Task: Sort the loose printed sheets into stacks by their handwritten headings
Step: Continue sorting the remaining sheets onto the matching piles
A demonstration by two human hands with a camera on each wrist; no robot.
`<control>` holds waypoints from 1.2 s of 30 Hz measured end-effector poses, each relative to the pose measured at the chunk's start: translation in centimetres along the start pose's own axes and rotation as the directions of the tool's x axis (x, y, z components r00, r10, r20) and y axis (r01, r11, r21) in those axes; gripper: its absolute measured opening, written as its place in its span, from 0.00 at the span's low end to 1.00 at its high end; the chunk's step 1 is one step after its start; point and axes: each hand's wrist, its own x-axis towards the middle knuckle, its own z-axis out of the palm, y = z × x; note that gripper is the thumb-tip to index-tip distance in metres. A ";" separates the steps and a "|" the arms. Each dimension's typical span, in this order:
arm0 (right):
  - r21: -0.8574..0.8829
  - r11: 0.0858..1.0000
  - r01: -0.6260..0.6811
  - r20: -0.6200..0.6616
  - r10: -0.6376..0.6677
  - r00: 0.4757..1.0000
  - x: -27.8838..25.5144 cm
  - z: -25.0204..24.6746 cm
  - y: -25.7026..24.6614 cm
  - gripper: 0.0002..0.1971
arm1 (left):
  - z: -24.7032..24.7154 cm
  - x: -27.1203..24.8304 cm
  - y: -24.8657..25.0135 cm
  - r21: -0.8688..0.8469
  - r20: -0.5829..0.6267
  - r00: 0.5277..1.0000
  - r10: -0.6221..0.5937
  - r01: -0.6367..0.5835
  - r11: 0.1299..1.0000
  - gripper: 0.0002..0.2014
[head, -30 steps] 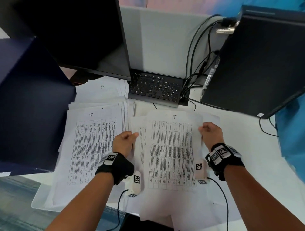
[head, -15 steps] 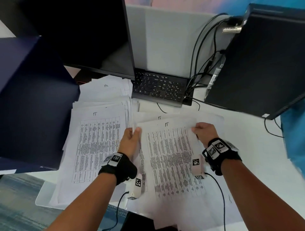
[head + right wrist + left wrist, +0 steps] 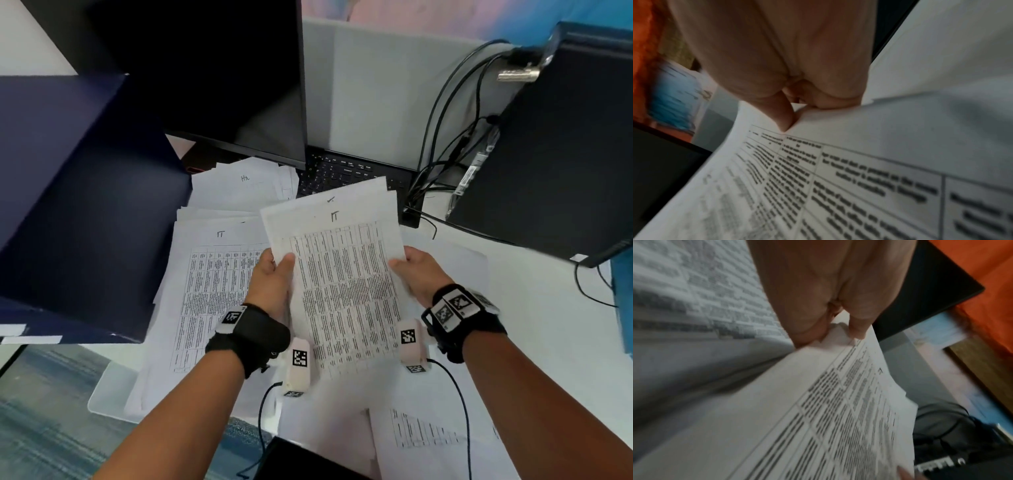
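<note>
A thin sheaf of printed sheets (image 3: pixel 342 281), headed "IT" by hand, is held tilted above the desk. My left hand (image 3: pixel 274 281) pinches its left edge with the thumb on top, and my right hand (image 3: pixel 414 270) pinches its right edge. The wrist views show the sheaf (image 3: pixel 838 410) (image 3: pixel 838 170) from each side, with a thumb (image 3: pixel 857 327) (image 3: pixel 783 116) on the paper. To the left lies a stack (image 3: pixel 212 291) also headed "IT". Behind it lies another stack (image 3: pixel 239 188) headed "HR". More loose sheets (image 3: pixel 428 435) lie below my hands.
A dark monitor (image 3: pixel 212 75) stands at the back, with a black keyboard (image 3: pixel 349 171) below it. A black computer case (image 3: pixel 555 150) with cables (image 3: pixel 442 147) is on the right. A dark blue box (image 3: pixel 75 205) stands at the left. The white desk (image 3: pixel 548 325) shows on the right.
Both hands have lifted the "IT" sheaf off the loose pile and carried it up and a little leftward; it now hangs tilted in the air.
</note>
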 end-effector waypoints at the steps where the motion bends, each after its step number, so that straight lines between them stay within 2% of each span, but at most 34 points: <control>1: -0.011 1.000 0.004 -0.004 -0.004 1.000 -0.1 0.5 -0.5 0.07 | -0.3 0.0 0.3 0.001 0.003 1.000 0.004 -0.004 1.000 0.09; 4: -0.027 0.998 0.052 0.021 -0.051 0.998 0.0 2.1 -2.0 0.07 | -1.5 0.0 0.9 0.189 0.038 0.999 -0.008 0.001 0.982 0.11; 6: -0.106 0.990 0.091 0.097 -0.081 0.992 -0.1 3.1 -3.1 0.14 | -2.8 0.2 0.9 0.312 0.038 0.999 0.001 -0.013 0.950 0.12; 9: -0.187 0.974 0.124 0.124 -0.102 0.987 -0.1 5.2 -4.2 0.14 | -5.1 0.6 1.4 0.328 -0.068 0.998 0.003 0.019 0.945 0.09; 12: -0.158 0.982 0.107 0.080 -0.095 0.992 0.0 7.9 -4.5 0.12 | -8.0 0.8 1.9 0.337 -0.152 0.988 -0.039 0.089 0.937 0.13; 15: -0.195 0.979 0.064 0.059 -0.053 0.997 0.0 10.8 -4.4 0.11 | -10.9 0.3 2.0 0.355 -0.149 0.976 -0.157 0.201 0.913 0.11; 17: -0.247 0.968 0.045 0.051 -0.034 0.998 0.0 12.6 -4.2 0.09 | -12.7 -0.2 1.8 0.403 -0.128 0.972 -0.199 0.234 0.885 0.09; 19: -0.345 0.937 0.053 0.098 -0.021 0.995 0.1 14.2 -3.8 0.08 | -14.3 -0.6 1.6 0.460 -0.149 0.970 -0.191 0.239 0.855 0.08; 23: -0.429 0.900 0.078 0.160 -0.009 0.987 0.6 16.8 -3.0 0.04 | -16.7 -0.6 1.6 0.516 -0.292 0.943 -0.159 0.295 0.804 0.08; 25: -0.445 0.892 0.077 0.157 -0.007 0.988 0.1 17.8 -3.4 0.08 | -17.9 0.0 1.3 0.602 -0.344 0.930 -0.127 0.323 0.730 0.12; 27: -0.507 0.856 0.102 0.154 -0.026 0.988 -0.7 18.4 -3.7 0.15 | -18.4 0.5 1.4 0.735 -0.343 0.935 -0.093 0.329 0.592 0.18; 29: -0.555 0.824 0.114 0.154 -0.033 0.987 -1.2 18.4 -3.8 0.14 | -18.2 0.8 1.3 0.879 -0.288 0.957 -0.026 0.275 0.390 0.26; 30: -0.561 0.819 0.126 0.142 -0.055 0.988 -1.3 18.2 -3.7 0.11 | -18.0 0.9 1.2 0.937 -0.250 0.968 0.019 0.237 0.257 0.30; 32: -0.561 0.821 0.109 0.080 -0.077 0.994 -1.4 17.1 -3.6 0.03 | -17.0 1.3 1.2 0.983 -0.181 0.979 0.089 0.181 0.010 0.30; 33: -0.577 0.813 0.085 0.034 -0.080 0.996 -1.3 16.2 -3.4 0.06 | -16.4 1.6 1.3 0.986 -0.151 0.983 0.105 0.158 -0.059 0.28; 34: -0.598 0.798 0.068 -0.009 -0.091 0.996 -1.1 15.1 -3.1 0.08 | -15.8 1.9 1.4 0.988 -0.126 0.986 0.110 0.135 -0.080 0.24; 36: -0.642 0.767 -0.001 -0.114 -0.095 0.989 -0.9 12.5 -2.7 0.10 | -13.8 2.4 1.7 0.997 -0.073 0.990 0.117 0.075 -0.016 0.19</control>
